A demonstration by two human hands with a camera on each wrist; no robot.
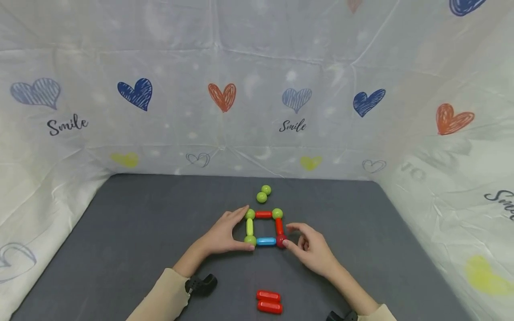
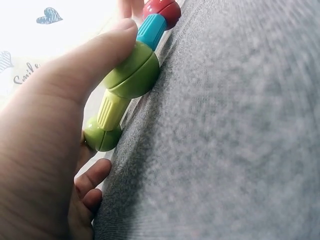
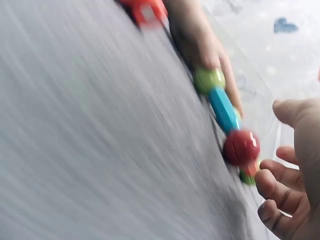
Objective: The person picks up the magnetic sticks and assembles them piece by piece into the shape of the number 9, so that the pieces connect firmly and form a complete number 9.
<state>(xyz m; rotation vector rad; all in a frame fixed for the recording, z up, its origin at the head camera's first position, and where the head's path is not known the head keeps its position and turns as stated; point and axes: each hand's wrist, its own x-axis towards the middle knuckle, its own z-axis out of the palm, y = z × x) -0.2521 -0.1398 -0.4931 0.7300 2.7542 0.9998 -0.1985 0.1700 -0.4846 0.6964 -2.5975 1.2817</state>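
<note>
A square of rods and balls lies on the grey table. Its corners are a far-left green ball [image 1: 250,214], a far-right green ball [image 1: 277,213], a near-left green ball [image 2: 132,72] and a red ball [image 3: 241,148]. A yellow-green rod [image 1: 250,227], a blue rod [image 1: 266,241] and two red rods [image 1: 263,215] join them. My left hand [image 1: 225,232] holds the square's left side, thumb on the near-left ball, fingertips at the far-left one. Beside the red ball is my right hand [image 1: 315,252], fingers loosely bent, with a gap to the ball in the right wrist view.
Two loose green balls [image 1: 262,197] lie beyond the square on the grey tabletop [image 1: 160,214]. Two loose red rods [image 1: 269,306] lie side by side near the front. A white sheet with printed hearts [image 1: 257,111] hangs behind and at both sides.
</note>
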